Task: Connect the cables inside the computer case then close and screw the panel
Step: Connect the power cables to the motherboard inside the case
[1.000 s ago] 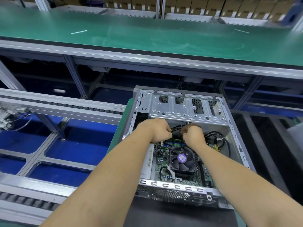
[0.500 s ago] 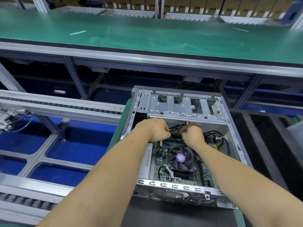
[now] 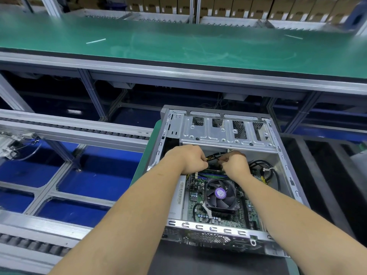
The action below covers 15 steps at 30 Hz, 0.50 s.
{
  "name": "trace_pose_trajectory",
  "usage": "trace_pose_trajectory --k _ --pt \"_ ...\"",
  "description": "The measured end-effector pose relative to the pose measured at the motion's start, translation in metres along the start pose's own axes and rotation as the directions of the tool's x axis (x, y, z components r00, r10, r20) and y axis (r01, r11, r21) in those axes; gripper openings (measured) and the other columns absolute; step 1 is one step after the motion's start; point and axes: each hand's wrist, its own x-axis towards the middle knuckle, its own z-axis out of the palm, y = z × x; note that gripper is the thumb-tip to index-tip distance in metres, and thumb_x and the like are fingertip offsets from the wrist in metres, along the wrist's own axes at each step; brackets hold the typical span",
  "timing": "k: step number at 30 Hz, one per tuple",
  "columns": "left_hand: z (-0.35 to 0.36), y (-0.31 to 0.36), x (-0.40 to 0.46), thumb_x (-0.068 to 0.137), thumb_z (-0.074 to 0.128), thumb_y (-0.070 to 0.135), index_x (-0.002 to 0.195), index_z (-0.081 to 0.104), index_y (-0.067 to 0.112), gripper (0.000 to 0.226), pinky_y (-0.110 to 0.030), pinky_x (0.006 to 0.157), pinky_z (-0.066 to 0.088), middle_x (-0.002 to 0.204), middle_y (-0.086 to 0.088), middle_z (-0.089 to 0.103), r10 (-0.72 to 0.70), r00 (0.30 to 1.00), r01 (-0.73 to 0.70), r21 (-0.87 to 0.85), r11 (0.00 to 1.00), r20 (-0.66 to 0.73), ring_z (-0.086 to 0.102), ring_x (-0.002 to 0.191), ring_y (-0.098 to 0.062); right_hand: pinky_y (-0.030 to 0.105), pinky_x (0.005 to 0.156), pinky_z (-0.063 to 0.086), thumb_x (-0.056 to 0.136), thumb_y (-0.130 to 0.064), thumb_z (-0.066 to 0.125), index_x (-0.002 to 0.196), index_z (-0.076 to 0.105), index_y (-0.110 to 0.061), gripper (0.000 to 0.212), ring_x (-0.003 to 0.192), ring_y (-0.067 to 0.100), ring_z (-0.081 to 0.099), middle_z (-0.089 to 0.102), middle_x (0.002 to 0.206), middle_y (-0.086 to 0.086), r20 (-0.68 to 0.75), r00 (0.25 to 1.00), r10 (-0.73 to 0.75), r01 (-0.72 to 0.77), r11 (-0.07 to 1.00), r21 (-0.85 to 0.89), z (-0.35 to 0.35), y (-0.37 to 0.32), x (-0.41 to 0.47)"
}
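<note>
An open computer case lies on its side in front of me, its motherboard and a black CPU fan exposed. Both my hands reach inside, just under the silver drive cage. My left hand and my right hand have curled fingers that pinch a bundle of yellow and black cables between them. What the fingertips do at the connector is hidden. A loop of black cable lies at the case's right side. No side panel or screws show.
The case rests on a green-edged tray over a dark mat. A roller conveyor runs to the left, above blue floor frames. Beyond is a long green workbench with cardboard boxes behind it.
Both hands stay on the cable bundle with only slight shifts. The view has moved a little, so the case sits slightly higher in frame.
</note>
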Motion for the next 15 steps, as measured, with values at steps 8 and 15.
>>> trace_pose_trajectory --k 8,15 --pt "-0.0005 0.0005 -0.0016 0.087 0.046 0.040 0.114 0.072 0.036 0.038 -0.029 0.065 0.044 0.085 0.010 0.068 0.002 1.000 -0.002 0.006 1.000 -0.012 0.063 0.085 -0.019 0.034 0.085 0.057 0.097 -0.008 0.056 0.113 0.076 -0.008 0.025 0.094 0.034 0.068 0.075 0.105 0.016 0.023 0.998 -0.056 0.060 0.981 -0.183 -0.0031 -0.0073 -0.0069" --pt "-0.0018 0.0009 -0.0019 0.089 0.046 0.040 0.117 0.072 0.035 0.038 -0.028 0.063 0.041 0.078 0.012 0.062 0.006 1.000 -0.006 0.004 1.000 -0.004 0.062 0.083 -0.017 0.034 0.086 0.056 0.097 -0.007 0.054 0.116 0.074 -0.009 0.028 0.096 0.035 0.067 0.074 0.108 0.017 0.037 0.998 -0.055 0.062 0.972 -0.225 -0.0063 -0.0097 -0.0071"
